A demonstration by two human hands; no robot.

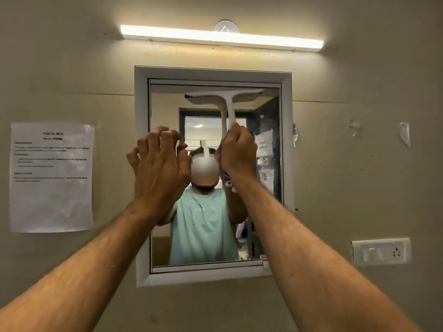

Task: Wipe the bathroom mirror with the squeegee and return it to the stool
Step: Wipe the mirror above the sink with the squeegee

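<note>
1. One mirror (263, 188), one squeegee (225, 97), two hands, one tube light (221, 39), one paper notice (51, 177) and one switch plate (381, 251) are in view.
2. The squeegee is white, T-shaped, with a long straight blade and a slim handle that shows purple print low down, below the grip.
3. It sits in the upper centre of the frame, its blade lying level against the top of the mirror glass, just under the upper frame edge, handle pointing down.
4. The right hand (238, 152) is wrapped in a fist round the handle, right of centre.
5. The left hand (159, 164) is raised left of centre, fingers spread and bent like claws, holding nothing; whether its tips touch the glass I cannot tell.
6. The mirror, in a grey-white frame, is at the centre of the frame on a beige wall, with the light above, the notice at left and the switch plate at lower right.
</note>
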